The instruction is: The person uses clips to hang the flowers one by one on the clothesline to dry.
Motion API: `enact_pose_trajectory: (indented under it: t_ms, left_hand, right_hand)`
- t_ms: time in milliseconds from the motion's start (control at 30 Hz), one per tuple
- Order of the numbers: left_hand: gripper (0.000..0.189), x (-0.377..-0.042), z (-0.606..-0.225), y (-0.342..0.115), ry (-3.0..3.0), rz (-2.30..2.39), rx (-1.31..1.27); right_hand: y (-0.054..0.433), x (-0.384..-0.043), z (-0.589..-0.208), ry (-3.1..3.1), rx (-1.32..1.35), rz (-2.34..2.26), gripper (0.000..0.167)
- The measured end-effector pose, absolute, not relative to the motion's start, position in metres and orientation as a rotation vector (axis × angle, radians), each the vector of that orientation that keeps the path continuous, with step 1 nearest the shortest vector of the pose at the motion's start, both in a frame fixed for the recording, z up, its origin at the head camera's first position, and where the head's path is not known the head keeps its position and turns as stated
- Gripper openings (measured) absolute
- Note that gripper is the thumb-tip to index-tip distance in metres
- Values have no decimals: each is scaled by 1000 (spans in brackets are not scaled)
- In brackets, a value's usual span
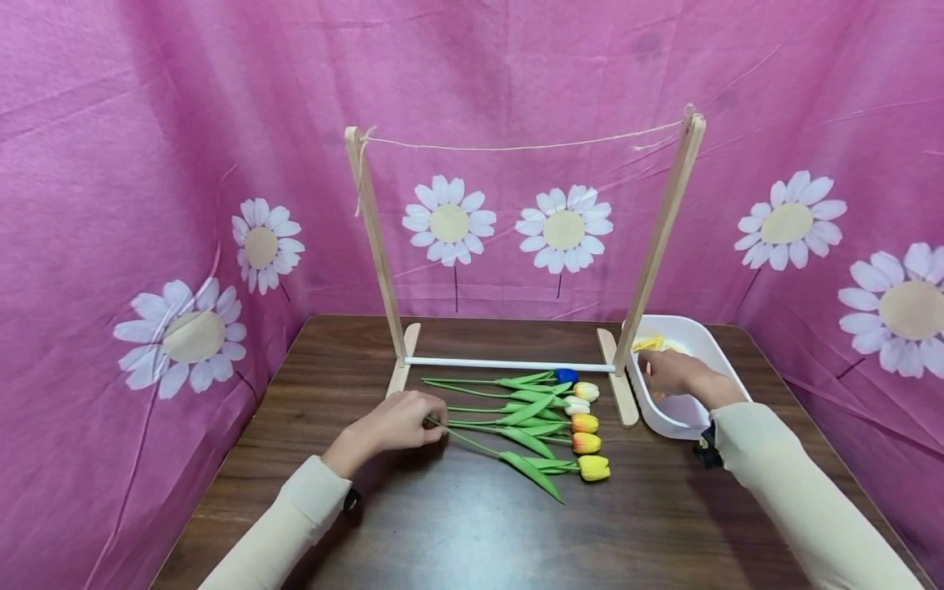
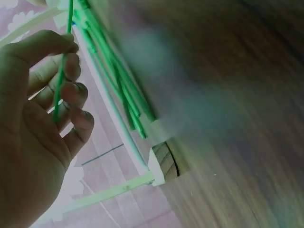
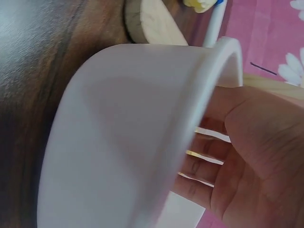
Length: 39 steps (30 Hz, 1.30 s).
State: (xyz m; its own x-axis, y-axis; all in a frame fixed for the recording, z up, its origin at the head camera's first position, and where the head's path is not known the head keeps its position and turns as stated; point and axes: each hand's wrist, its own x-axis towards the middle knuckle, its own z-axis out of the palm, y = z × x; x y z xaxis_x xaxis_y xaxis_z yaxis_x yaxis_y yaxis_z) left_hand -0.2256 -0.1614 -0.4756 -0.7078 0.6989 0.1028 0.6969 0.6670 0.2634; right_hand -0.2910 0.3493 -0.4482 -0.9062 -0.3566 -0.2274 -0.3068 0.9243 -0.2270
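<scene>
My left hand (image 1: 406, 422) pinches the green stem (image 2: 61, 78) of a tulip. That stem runs right to a yellow tulip (image 1: 593, 468), the nearest in a row of artificial tulips lying on the table. Behind it lie two orange-yellow tulips (image 1: 586, 443), two white-and-yellow ones (image 1: 586, 392) and a blue tulip (image 1: 566, 375). My right hand (image 1: 674, 375) reaches down into a white plastic tub (image 1: 696, 332), beside some yellow strips (image 1: 649, 344). In the right wrist view the tub's wall hides the fingertips, so I cannot tell whether they hold anything.
A wooden frame with two posts (image 1: 667, 221) stands behind the flowers, with a string (image 1: 516, 148) tied across its top and a white rod (image 1: 509, 365) low down. The brown table (image 1: 472, 533) ends at a pink curtain (image 1: 501, 74) printed with daisies.
</scene>
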Motion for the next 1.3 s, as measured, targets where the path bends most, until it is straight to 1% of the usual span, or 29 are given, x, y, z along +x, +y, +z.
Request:
enact_pose_trajectory:
  t_ms: [100,167,233,367,500,600,800,933,1033,1100,1200,1300]
  left_hand:
    - [5,-227,-470,-164,2810,673,1085]
    - [7,-227,-467,-165,2739,864,1014]
    - [7,-227,-464,-165,2653,1044,945]
    - [6,-225,-461,-162,2488,1301,803]
    - [12,-223,-458,-157,2335,1508,699]
    - [18,-224,-459,-151,2130,1693,735]
    - [20,-224,-460,-135,1796,1940,875]
    - [22,-221,-455,-125,1813,2021,882]
    - [24,-219,-452,-119,1868,2058,832]
    - [26,-217,-448,-114,1903,2065,794]
    - [25,-215,-443,-109,1948,2065,798]
    - [24,-213,-439,-105,1945,2067,877]
  right_hand:
    - [351,-291,-445,2831,-486,-314,37]
    - [352,-292,-443,2845,-488,-330,42]
    - [353,-292,-442,2859,-498,-341,41]
    - [356,-291,-441,2881,-505,-396,29]
    - [360,-289,-438,2931,-506,-459,26]
    - [364,-289,-434,2966,-495,-519,28]
    - [368,-290,-421,2935,-360,-684,26]
    - [365,-287,-405,2898,-259,-725,38]
    - [363,-282,-393,2879,-256,-733,48]
    - [361,-279,-385,2891,-291,-736,50]
    - [356,-275,-373,2940,-346,-736,47]
    - [351,-271,-362,3015,-419,-697,39]
